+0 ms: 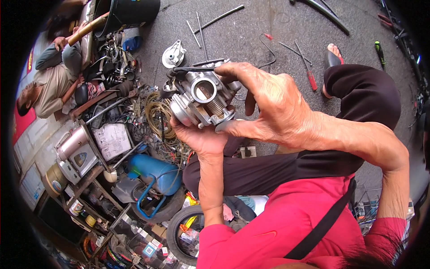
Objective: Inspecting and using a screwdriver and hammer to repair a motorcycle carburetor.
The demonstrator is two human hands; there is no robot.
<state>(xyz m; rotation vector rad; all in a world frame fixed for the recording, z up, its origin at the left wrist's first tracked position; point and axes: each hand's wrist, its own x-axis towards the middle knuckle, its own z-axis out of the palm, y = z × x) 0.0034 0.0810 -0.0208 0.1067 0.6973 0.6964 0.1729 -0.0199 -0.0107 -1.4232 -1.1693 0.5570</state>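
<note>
Both my hands hold up a metal carburetor [204, 96] with a round open bore, a coiled spring and a black hose along its top. Beneath it, my left hand [201, 136] cups the body, its fingers mostly hidden behind the metal. From the right side my right hand [268, 101] grips it, thumb at the lower edge and index finger at the top. Just beyond the carburetor, a silver brake hub plate [174, 54] lies on the ground, with T-handle wrenches [204, 36] past it.
A red-handled screwdriver [312, 81] and a green-handled screwdriver [380, 53] lie on the dark ground [251, 36]. At left are a blue air compressor tank [159, 172], coiled tubing [159, 114], piled metal parts and a tire [172, 233]. Another person [56, 87] sits at the far left.
</note>
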